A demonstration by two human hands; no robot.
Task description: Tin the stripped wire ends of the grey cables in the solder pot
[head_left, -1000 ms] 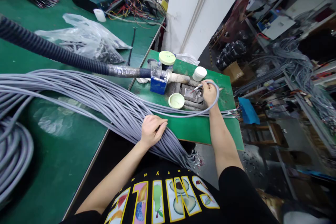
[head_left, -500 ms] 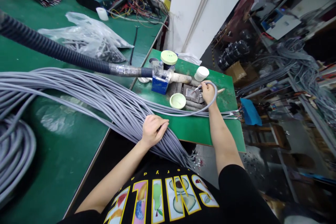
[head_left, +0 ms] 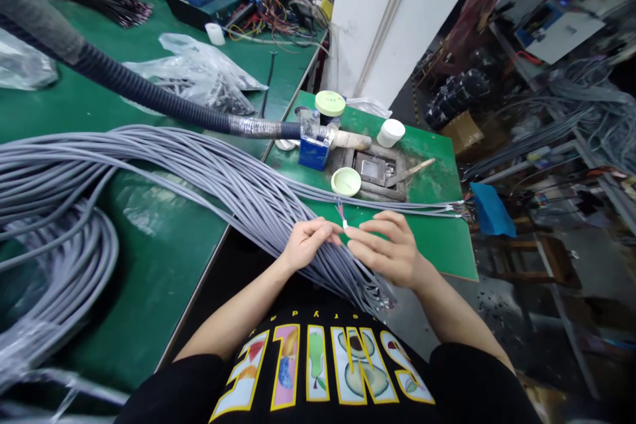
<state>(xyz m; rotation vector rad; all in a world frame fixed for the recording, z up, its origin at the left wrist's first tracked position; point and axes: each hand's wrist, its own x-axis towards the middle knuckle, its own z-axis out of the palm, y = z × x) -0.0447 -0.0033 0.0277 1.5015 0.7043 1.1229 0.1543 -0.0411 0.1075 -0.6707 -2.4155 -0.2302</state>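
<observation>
A grey cable's end with thin coloured wires and a white band stands up between my hands, in front of the green bench. My left hand is closed, its thumb and forefinger pinching at the cable just beside the white band. Fingers apart and stretched out, my right hand has its fingertips at the same cable end. Beneath my hands lies a thick bundle of grey cables. Past them sit a small metal pot with a shiny square surface and a pale green bowl.
A ribbed hose crosses from the upper left to a blue box beside the pot. Around it stand a white tub and a lidded jar. A flat stick rests at the pot. A white pillar rises behind.
My right hand has come back from the metal pot towards my body, bringing the cable end. My left hand has lifted off the bundle and moved right to meet it.
</observation>
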